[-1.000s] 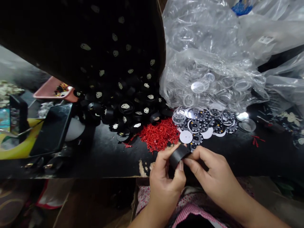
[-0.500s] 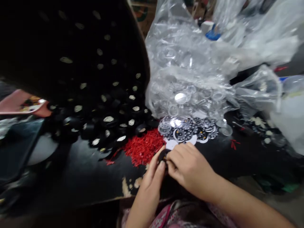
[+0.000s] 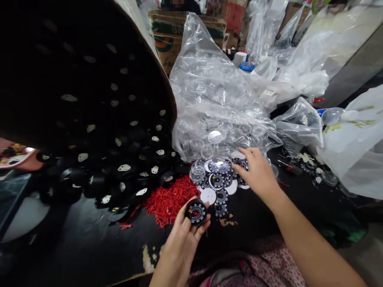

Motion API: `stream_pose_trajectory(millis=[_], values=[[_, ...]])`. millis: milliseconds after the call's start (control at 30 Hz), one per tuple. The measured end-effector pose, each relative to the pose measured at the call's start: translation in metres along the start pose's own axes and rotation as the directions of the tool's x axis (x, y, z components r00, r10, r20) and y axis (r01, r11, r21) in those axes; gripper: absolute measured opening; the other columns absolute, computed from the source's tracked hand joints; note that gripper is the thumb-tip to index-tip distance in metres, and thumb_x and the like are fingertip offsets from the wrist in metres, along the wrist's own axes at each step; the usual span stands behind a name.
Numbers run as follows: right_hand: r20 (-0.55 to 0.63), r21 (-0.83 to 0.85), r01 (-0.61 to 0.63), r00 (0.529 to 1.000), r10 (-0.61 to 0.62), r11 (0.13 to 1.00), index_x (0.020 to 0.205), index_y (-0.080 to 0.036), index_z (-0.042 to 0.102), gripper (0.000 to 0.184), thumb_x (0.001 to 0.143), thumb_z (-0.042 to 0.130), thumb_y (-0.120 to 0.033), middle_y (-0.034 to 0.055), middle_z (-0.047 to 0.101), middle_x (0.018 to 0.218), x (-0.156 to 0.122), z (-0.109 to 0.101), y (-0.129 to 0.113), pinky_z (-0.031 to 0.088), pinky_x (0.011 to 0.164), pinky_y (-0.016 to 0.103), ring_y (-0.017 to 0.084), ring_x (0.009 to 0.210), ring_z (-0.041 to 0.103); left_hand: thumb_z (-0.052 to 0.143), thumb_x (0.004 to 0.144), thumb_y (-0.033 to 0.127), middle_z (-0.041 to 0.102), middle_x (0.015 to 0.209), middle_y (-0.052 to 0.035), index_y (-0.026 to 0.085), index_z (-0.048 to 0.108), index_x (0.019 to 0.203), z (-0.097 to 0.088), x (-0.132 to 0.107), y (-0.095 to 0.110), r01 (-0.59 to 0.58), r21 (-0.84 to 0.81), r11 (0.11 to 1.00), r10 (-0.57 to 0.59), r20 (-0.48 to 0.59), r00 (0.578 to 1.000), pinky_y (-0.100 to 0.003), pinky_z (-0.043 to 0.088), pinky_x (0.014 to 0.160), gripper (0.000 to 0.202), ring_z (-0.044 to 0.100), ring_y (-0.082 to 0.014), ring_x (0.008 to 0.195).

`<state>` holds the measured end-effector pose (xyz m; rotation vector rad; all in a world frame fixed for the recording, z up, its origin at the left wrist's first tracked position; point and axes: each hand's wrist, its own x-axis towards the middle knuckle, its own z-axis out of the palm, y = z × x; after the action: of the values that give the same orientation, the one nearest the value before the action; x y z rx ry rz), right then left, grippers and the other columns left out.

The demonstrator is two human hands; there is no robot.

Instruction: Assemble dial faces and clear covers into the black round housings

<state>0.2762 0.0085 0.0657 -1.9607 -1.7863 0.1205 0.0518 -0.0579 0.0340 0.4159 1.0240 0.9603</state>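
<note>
Working beside red pieces [image 3: 170, 201], black housings [image 3: 97, 180] and, blocking the far side, a plastic bag [image 3: 206, 85]. Since 0.5 s ago, moved the right hand [image 3: 259, 175] off the dial case [image 3: 196, 212] toward loose dials [image 3: 218, 181], thumb and fingers parted. Gripping the round case in the left hand [image 3: 184, 237], face tipped up toward the camera, equal across.

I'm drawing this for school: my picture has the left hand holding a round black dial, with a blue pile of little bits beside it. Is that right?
Almost! The pile is red, not blue, as the head view shows. The left hand does hold a round black dial.
</note>
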Motion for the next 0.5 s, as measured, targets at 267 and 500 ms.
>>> stream_pose_trajectory(millis=[267,500], values=[[-0.01,0.084,0.001,1.0,0.0,0.996,0.109,-0.015,0.063,0.026,0.086,0.062,-0.027,0.0134,0.066,0.104,0.011,0.009,0.021,0.051,0.085,0.044,0.027,0.094,0.065,0.072,0.081,0.033,0.07,0.08,-0.0005,0.02,0.061,0.092,0.011,-0.003,-0.001,0.006,-0.042,0.999,-0.008,-0.042,0.999,-0.022,0.046,0.06,0.02,0.058,-0.0089,0.059],[-0.006,0.344,0.168,0.984,-0.177,0.924,0.099,-0.02,0.068,0.012,0.095,0.058,-0.025,0.0047,0.071,0.091,-0.036,0.005,-0.034,0.054,0.08,0.034,0.019,0.083,0.067,0.061,0.089,0.049,0.074,0.116,-0.008,0.024,0.064,0.115,0.014,-0.004,-0.008,0.102,-0.155,0.983,-0.098,0.034,0.995,-0.034,0.054,0.091,0.036,0.071,-0.0199,0.099]])
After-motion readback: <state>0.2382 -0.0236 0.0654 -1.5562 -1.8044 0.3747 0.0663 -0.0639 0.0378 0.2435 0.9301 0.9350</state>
